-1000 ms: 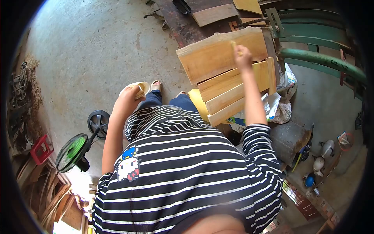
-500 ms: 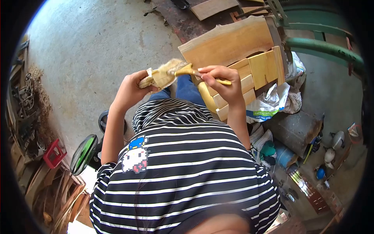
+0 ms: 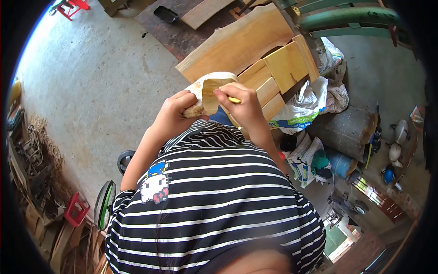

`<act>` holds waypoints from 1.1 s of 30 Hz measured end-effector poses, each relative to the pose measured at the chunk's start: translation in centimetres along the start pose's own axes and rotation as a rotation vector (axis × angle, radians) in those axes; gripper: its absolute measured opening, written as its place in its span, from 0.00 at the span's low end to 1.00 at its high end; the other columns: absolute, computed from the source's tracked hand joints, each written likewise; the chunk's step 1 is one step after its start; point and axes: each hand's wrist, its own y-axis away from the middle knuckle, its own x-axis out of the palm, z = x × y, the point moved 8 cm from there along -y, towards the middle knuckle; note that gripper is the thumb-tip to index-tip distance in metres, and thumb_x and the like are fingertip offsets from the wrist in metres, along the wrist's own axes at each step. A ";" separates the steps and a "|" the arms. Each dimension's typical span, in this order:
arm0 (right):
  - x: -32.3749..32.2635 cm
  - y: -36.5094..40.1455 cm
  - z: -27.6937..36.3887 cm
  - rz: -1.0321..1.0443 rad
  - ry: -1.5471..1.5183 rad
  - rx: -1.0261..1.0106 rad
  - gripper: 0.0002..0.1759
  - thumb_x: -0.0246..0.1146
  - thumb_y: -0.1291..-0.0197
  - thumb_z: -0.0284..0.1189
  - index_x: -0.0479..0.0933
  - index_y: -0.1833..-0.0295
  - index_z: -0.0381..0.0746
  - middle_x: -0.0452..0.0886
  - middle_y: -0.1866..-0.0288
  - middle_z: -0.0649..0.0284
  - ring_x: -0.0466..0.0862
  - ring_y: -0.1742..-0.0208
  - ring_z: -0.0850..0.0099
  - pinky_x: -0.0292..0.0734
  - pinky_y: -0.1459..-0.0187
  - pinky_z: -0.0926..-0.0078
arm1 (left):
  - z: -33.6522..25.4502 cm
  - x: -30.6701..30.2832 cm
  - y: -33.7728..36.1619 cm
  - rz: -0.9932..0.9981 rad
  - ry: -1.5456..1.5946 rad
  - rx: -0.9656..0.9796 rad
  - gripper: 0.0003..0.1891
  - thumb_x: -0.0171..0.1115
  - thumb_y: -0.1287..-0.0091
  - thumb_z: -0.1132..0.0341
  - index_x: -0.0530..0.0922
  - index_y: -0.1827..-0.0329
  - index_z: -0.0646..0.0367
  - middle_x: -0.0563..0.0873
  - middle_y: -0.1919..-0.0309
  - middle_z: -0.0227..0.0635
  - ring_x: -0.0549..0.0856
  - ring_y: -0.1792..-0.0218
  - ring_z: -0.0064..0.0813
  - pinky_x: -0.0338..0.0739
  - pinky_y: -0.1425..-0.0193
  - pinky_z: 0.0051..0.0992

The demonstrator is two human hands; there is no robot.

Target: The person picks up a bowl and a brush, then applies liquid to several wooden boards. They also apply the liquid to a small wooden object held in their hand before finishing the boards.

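Observation:
My left hand (image 3: 175, 112) is closed around the side of a whitish, stained container (image 3: 208, 98) with a wide opening, held in front of my body. A yellowish coating shows on its inner wall. My right hand (image 3: 244, 104) grips a paintbrush by its yellow handle (image 3: 234, 99), whose end sticks out beside the fingers. The brush's bristles are out of sight, apparently down in the container's opening. Just beyond both hands lies a broad wooden board (image 3: 242, 39) with one wavy edge, and beside it are several smaller wood pieces (image 3: 286, 66).
A dark worktable (image 3: 166, 34) carries a black tray (image 3: 165, 14) and another plank (image 3: 207, 13). Green machine framing (image 3: 351, 18) stands at the upper right. Plastic sacks (image 3: 310, 98) and a metal drum (image 3: 344, 132) are on my right. A fan (image 3: 106, 205) and red stool (image 3: 76, 209) are at left.
The brush's bristles, visible above the container before, are now hidden in its opening. The container has tilted so its inside shows. My view has shifted, with the boards now farther left.

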 end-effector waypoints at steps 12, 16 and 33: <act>0.2 1.0 -8.7 0.036 -0.269 0.366 0.12 0.62 0.37 0.32 0.80 0.64 0.32 0.83 0.69 0.57 0.82 0.69 0.74 0.76 0.68 0.77 | 0.8 3.8 -3.9 0.024 -0.274 0.036 0.14 0.71 0.50 0.64 0.73 0.70 0.59 0.80 0.74 0.42 0.81 0.66 0.45 0.75 0.65 0.38; -3.6 0.1 -10.2 -0.228 -0.599 0.355 0.20 0.53 0.31 0.38 0.78 0.62 0.31 0.83 0.65 0.52 0.84 0.71 0.69 0.83 0.70 0.74 | 4.4 2.6 -5.0 -0.150 -0.265 -0.145 0.15 0.71 0.47 0.65 0.75 0.64 0.61 0.81 0.70 0.48 0.81 0.64 0.52 0.75 0.63 0.38; -7.6 -12.6 -32.0 -0.146 -0.657 0.616 0.09 0.66 0.41 0.25 0.73 0.61 0.35 0.82 0.71 0.56 0.84 0.76 0.71 0.83 0.77 0.77 | 6.4 1.5 -5.4 -0.307 -0.137 -0.372 0.14 0.71 0.49 0.72 0.77 0.61 0.60 0.83 0.68 0.44 0.83 0.66 0.46 0.76 0.63 0.34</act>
